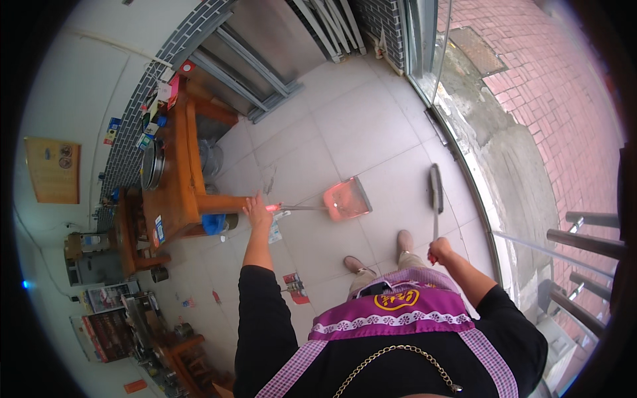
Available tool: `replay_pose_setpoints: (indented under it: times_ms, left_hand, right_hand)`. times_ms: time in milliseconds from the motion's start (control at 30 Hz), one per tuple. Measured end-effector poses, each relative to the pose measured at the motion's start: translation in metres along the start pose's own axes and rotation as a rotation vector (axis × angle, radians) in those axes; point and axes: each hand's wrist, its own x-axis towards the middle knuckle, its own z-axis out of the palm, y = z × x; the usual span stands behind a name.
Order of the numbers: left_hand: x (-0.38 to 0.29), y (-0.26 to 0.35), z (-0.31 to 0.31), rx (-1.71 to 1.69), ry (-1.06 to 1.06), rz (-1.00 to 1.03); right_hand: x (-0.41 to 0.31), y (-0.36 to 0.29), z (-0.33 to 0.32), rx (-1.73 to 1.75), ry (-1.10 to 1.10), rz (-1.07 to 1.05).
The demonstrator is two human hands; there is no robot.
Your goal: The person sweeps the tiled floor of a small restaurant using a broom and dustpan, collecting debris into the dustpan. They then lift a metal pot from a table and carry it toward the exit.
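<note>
My left hand (258, 213) grips the red-ended handle of a long-handled dustpan (343, 203), close to a wooden table leg. The reddish pan rests on the floor tiles with its dark-edged mouth to the right, and small bits of debris lie in it. My right hand (440, 249) is closed around the handle of a broom (436, 189). The broom's narrow dark head is on the floor near the doorway, apart from the dustpan. My shoes (405, 242) stand between the two tools.
A wooden table (176, 174) with boxes and round metal trays stands left, a blue container (213, 224) beneath it. Printed sheets (297, 288) lie on the floor. Metal frames (249, 64) lean at the back. The doorway sill (477, 194) runs along the right, with metal handles (587, 244) beyond.
</note>
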Motion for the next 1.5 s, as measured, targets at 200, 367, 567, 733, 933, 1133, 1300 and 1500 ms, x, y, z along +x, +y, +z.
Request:
replay_pose_setpoints:
  times_ms: [200, 367, 567, 733, 933, 1133, 1300, 1500]
  left_hand:
    - [0.039, -0.015, 0.019, 0.137, -0.187, 0.039]
    - [0.049, -0.021, 0.019, 0.173, -0.284, 0.139]
    - [0.036, -0.022, 0.03, 0.193, -0.462, 0.388]
    - [-0.007, -0.092, 0.046, 0.024, -0.412, 0.258]
    - [-0.07, -0.216, 0.052, -0.198, -0.387, 0.009]
    - [-0.064, -0.273, 0.042, -0.297, -0.407, -0.212]
    - [0.007, -0.289, 0.043, -0.269, -0.394, -0.325]
    - [0.139, -0.272, 0.022, -0.276, -0.381, -0.393]
  right_hand:
    - [0.008, -0.1, 0.056, 0.046, -0.114, 0.012]
    - [-0.021, -0.156, 0.045, 0.838, -0.128, 0.115]
    - [-0.097, -0.207, 0.05, 0.607, -0.018, 0.053]
    - [-0.129, -0.22, 0.045, 0.548, 0.072, 0.048]
    - [-0.127, -0.235, 0.06, 0.445, 0.274, 0.051]
    - [-0.099, -0.262, 0.051, 0.468, 0.346, 0.1]
    - [-0.031, -0.283, 0.01, 0.601, 0.341, 0.116]
    - [0.11, -0.326, -0.079, 0.823, 0.257, 0.156]
